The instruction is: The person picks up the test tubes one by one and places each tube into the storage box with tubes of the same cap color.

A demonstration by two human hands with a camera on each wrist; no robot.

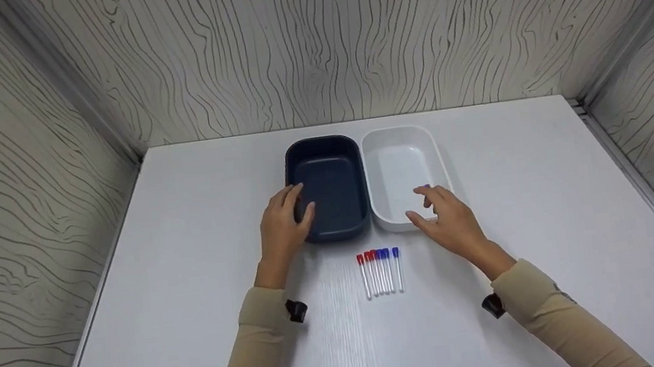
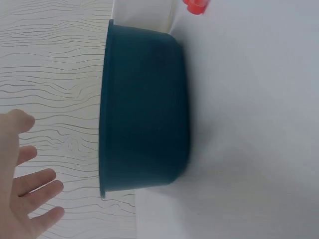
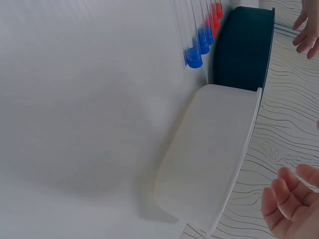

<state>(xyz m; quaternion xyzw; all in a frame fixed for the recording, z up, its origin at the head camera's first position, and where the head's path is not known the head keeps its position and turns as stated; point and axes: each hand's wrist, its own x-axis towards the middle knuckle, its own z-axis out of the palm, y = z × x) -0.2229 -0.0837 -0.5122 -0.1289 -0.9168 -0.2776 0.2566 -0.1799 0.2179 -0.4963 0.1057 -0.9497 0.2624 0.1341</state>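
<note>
In the head view my left hand (image 1: 282,224) hovers at the left side of a dark blue bin (image 1: 330,180), fingers relaxed and spread. The left wrist view shows that hand (image 2: 32,196) apart from the bin's teal-looking wall (image 2: 144,109), holding nothing. Over the near right corner of a white bin (image 1: 397,165), my right hand (image 1: 452,221) has loosely bent, separated fingers. A small blue spot (image 1: 427,186) shows beside its fingertips; what it belongs to is hidden. Several thin clear tubes with red caps (image 1: 360,258) and blue caps (image 1: 395,251) lie in a row before the bins.
Both bins stand side by side on a white table (image 1: 193,226). Behind it rises a wood-grain panel (image 1: 308,40), with similar panels at left and right. Small black devices (image 1: 296,310) are on both wrists.
</note>
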